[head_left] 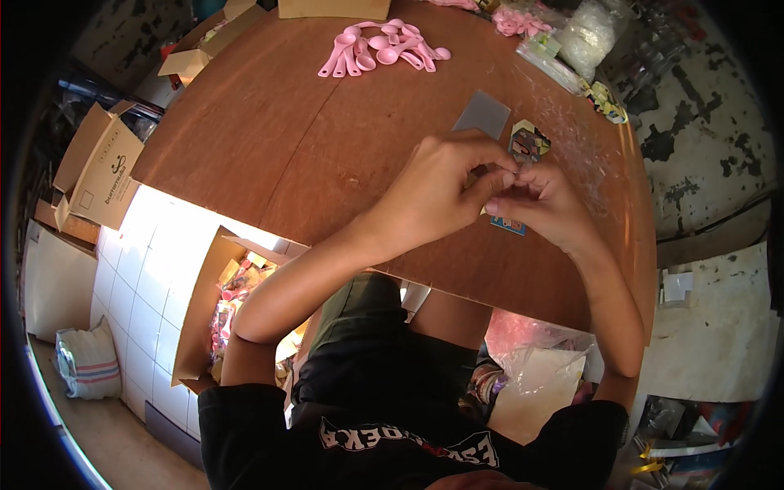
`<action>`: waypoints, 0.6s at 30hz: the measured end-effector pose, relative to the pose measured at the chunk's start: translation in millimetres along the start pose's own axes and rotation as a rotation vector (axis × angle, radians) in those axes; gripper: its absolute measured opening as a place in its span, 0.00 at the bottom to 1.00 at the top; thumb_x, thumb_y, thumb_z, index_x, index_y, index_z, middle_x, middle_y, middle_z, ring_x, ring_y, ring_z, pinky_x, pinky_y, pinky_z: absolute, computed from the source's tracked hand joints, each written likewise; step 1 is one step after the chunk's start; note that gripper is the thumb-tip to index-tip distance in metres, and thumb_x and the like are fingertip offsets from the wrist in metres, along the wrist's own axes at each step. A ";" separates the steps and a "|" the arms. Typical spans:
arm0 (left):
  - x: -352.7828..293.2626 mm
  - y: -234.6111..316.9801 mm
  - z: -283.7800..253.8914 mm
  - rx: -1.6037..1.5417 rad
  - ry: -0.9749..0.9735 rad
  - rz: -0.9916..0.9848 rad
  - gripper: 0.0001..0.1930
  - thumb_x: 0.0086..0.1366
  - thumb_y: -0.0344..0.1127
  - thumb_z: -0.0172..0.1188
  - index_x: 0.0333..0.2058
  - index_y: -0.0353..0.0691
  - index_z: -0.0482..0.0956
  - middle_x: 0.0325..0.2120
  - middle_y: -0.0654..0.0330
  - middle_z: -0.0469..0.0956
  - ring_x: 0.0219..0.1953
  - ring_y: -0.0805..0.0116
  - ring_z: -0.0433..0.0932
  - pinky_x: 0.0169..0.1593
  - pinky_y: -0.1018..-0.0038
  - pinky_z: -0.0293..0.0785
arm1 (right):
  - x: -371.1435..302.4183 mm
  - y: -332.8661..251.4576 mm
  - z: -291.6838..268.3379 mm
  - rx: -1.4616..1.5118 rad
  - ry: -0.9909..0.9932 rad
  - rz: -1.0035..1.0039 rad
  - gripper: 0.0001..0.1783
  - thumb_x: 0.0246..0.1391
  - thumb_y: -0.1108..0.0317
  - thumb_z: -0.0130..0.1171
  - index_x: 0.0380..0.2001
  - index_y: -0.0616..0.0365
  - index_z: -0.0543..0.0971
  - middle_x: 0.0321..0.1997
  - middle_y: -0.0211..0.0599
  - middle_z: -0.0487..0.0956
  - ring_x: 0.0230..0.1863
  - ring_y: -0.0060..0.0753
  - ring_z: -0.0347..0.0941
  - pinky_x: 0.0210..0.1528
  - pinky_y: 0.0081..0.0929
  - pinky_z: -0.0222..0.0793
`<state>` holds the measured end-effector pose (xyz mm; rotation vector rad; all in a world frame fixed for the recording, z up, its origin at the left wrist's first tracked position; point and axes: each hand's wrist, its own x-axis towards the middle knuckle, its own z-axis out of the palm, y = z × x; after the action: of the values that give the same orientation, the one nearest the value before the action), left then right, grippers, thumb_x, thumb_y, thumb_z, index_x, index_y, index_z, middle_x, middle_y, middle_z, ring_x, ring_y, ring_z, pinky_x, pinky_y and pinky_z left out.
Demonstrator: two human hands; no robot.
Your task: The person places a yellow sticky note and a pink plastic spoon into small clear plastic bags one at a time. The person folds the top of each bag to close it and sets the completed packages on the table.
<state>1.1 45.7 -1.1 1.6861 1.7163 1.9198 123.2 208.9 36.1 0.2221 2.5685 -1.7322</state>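
Above the right half of the brown wooden table, my left hand [441, 181] and my right hand [551, 206] meet at the fingertips. Both are closed in a pinch, thumbs against fingers. Whatever they hold between them is too small and too covered to make out. Just beyond the fingers lies a printed, multicoloured card [531, 137]. A blue printed piece [508, 225] shows below the right thumb, partly hidden by the hands. Past my left hand is a flat stack of greyish clear plastic sheets [483, 113].
Pink plastic spoons [390, 51] are heaped at the table's far side. Clear plastic bags [594, 37] and wrappers crowd the far right corner. Left of my legs stands an open carton [194, 347] full of small packed items; another cardboard box [106, 167] is farther left.
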 end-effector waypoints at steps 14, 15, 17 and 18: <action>0.0 1.3 -17.3 0.031 0.002 0.029 0.15 0.61 0.28 0.67 0.46 0.33 0.80 0.37 0.52 0.83 0.41 0.62 0.84 0.42 0.69 0.79 | 5.1 -6.8 7.3 0.002 0.125 -0.119 0.14 0.55 0.74 0.66 0.45 0.66 0.81 0.36 0.33 0.82 0.36 0.18 0.79 0.40 0.18 0.76; -3.9 -0.6 -22.9 0.015 -0.075 -0.046 0.18 0.61 0.29 0.68 0.49 0.34 0.78 0.38 0.53 0.83 0.42 0.62 0.84 0.43 0.69 0.78 | 4.5 -7.7 5.4 0.001 0.126 -0.118 0.14 0.55 0.74 0.66 0.45 0.66 0.81 0.36 0.33 0.82 0.36 0.18 0.79 0.40 0.18 0.76; -10.2 -6.1 -37.4 -0.045 -0.230 -0.185 0.24 0.61 0.29 0.68 0.55 0.34 0.73 0.39 0.55 0.82 0.42 0.70 0.81 0.43 0.73 0.76 | 3.0 -9.4 0.8 0.082 0.142 -0.079 0.14 0.56 0.73 0.66 0.45 0.66 0.82 0.37 0.34 0.83 0.36 0.18 0.79 0.40 0.18 0.76; -10.9 -10.1 -41.9 -0.044 -0.229 -0.184 0.24 0.61 0.29 0.68 0.55 0.34 0.73 0.39 0.55 0.82 0.42 0.70 0.81 0.43 0.73 0.76 | 2.0 -10.2 -0.4 0.082 0.141 -0.080 0.14 0.56 0.73 0.66 0.45 0.66 0.82 0.37 0.34 0.83 0.36 0.18 0.79 0.40 0.18 0.76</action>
<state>-30.5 14.8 -6.3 1.5988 1.6654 1.6058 119.8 205.7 45.4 0.2565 2.6402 -1.9180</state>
